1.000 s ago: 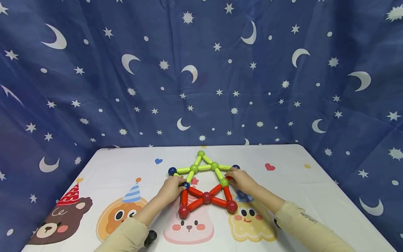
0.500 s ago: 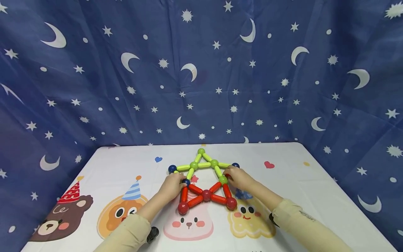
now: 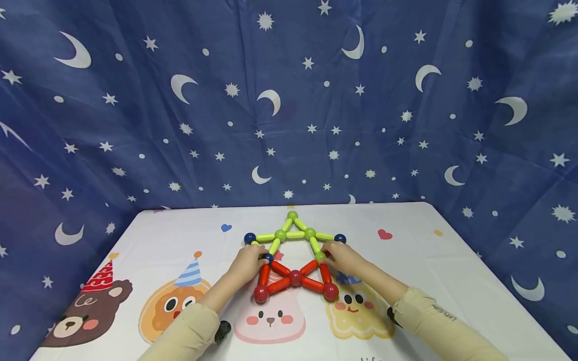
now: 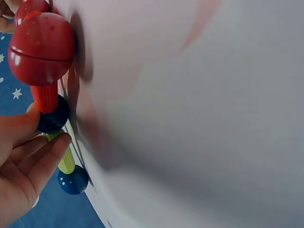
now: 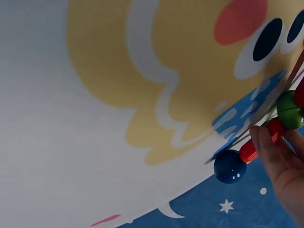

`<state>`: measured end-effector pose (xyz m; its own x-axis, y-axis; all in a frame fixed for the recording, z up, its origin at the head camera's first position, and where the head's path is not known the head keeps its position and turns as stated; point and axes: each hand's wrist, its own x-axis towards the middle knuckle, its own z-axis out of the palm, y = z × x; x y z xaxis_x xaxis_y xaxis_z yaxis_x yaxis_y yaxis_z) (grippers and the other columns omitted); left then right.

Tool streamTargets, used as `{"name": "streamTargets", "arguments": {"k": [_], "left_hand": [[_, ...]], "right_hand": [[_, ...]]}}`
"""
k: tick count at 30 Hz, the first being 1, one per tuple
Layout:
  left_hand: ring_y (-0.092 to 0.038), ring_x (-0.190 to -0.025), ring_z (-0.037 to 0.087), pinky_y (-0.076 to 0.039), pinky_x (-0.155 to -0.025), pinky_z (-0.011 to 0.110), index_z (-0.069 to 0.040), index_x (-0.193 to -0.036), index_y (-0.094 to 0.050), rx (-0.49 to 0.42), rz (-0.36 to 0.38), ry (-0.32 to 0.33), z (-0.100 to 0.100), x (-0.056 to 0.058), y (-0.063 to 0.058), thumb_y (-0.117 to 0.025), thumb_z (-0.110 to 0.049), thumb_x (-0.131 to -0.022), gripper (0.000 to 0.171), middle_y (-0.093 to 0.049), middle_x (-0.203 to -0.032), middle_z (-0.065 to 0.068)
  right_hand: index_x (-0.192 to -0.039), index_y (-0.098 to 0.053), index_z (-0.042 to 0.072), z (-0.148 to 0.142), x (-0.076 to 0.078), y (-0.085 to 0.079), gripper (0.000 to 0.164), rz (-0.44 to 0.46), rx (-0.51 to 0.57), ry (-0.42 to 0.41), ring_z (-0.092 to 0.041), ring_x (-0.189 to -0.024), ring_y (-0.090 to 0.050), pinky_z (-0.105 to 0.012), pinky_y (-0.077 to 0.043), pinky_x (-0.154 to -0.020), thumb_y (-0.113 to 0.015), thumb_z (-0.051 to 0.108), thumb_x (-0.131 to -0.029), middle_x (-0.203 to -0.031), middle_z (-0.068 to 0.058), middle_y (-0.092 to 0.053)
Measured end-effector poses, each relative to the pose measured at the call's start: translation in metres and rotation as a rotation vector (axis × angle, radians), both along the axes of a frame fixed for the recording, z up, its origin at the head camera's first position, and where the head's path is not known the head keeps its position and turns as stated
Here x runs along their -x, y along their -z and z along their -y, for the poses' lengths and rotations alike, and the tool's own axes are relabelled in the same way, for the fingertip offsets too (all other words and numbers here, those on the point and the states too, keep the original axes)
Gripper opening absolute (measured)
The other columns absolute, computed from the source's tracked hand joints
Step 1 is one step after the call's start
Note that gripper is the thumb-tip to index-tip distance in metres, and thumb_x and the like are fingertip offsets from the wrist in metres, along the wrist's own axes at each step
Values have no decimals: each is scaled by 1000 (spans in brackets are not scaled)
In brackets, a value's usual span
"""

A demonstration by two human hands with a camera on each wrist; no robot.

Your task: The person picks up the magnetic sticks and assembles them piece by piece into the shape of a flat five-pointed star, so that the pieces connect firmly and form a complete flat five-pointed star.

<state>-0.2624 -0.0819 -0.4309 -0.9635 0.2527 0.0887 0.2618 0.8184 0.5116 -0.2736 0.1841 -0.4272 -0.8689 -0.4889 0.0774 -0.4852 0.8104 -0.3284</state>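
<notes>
A flat star [image 3: 295, 234] of magnetic rods and balls lies between both hands in the head view. Its far half has lime rods and green balls, its near half red rods [image 3: 278, 286] and red balls [image 3: 295, 278]. Dark blue balls [image 3: 250, 238] mark the side tips. My left hand [image 3: 246, 263] pinches the star at its left inner corner, thumb by a blue ball [image 4: 54, 115] and fingertips on a lime rod [image 4: 67, 161]. My right hand [image 3: 345, 258] grips a red rod [image 5: 274, 130] between a green ball [image 5: 288, 109] and a blue ball [image 5: 230, 166].
A white table cover [image 3: 451, 281] printed with party-hat animals lies beneath. Behind the far table edge hangs a dark blue curtain [image 3: 298, 125] with moons and stars. A black object [image 3: 223, 331] shows beside the left sleeve [image 3: 189, 328].
The star's far tip has shifted slightly to the right and its near red balls slightly away from the person. Both hands keep their hold on the sides.
</notes>
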Motion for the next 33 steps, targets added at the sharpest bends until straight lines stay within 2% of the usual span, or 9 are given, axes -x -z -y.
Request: {"name": "streamTargets", "arguments": {"k": [4,6,8,11,15,18,21,28,33], "left_hand": [[-59,-113,36,-48,-92,43,0,-109,-69,6,-19,6,0,1,0,-68,-6,-83,26,-64,-118,20],[-59,-113,36,-48,-92,43,0,-109,-69,18,-22,9,1,0,-1,-68,-6,-83,27,-64,-117,20],[-59,-113,36,-48,-92,43,0,-109,-69,29,-18,11,1,1,-3,-68,-6,-83,27,-64,-118,20],[-59,-114,35,-48,-93,43,-1,-110,-69,36,-7,11,0,1,-4,-68,-6,-83,28,-64,-118,20],[-58,-115,37,-47,-93,43,-1,-111,-68,16,-7,11,1,1,-3,-68,-8,-83,28,-63,-120,20],[-57,-116,37,-47,-93,43,-1,-111,-68,9,-3,4,2,0,-1,-68,-8,-83,29,-61,-122,20],[-56,-117,37,-46,-94,44,-1,-111,-68,-1,2,-1,0,0,0,-68,-8,-83,29,-61,-123,20],[-53,-121,37,-44,-97,44,-2,-114,-66,-19,31,-3,1,0,2,-68,-8,-84,31,-59,-127,18],[-55,-119,35,-44,-98,44,-1,-113,-66,-8,4,15,1,1,1,-68,-9,-83,32,-61,-124,18]], "right_hand": [[-94,-65,0,-1,3,-1,21,-5,1,-24,-9,-68,-45,-18,-41,-60,-70,19,-84,-76,0,-57],[-92,-67,0,1,6,-3,22,-14,14,-12,-10,-67,-49,-20,-44,-60,-70,20,-84,-76,-1,-60],[-95,-68,-1,4,12,-5,25,-61,17,35,-15,-73,-55,-26,-49,-67,-70,22,-84,-83,-5,-65],[-109,-65,-4,9,26,-7,38,-79,-27,132,-30,-93,-62,-43,-51,-83,-66,27,-88,-104,-16,-68],[-133,-47,-4,14,40,-1,54,86,-153,215,-42,-120,-50,-60,-34,-101,-51,35,-96,-130,-23,-54],[-139,-37,-3,18,40,5,56,189,-176,220,-46,-126,-41,-68,-20,-104,-42,37,-100,-138,-25,-44],[-141,-34,-3,16,40,9,57,203,-166,211,-46,-129,-37,-71,-14,-104,-39,37,-101,-142,-24,-40],[-143,-32,1,16,40,11,55,202,-193,191,-46,-130,-36,-71,-14,-104,-38,37,-101,-145,-20,-38],[-144,-31,2,17,41,9,56,199,-201,177,-45,-131,-35,-70,-15,-105,-37,37,-101,-146,-19,-37]]}}
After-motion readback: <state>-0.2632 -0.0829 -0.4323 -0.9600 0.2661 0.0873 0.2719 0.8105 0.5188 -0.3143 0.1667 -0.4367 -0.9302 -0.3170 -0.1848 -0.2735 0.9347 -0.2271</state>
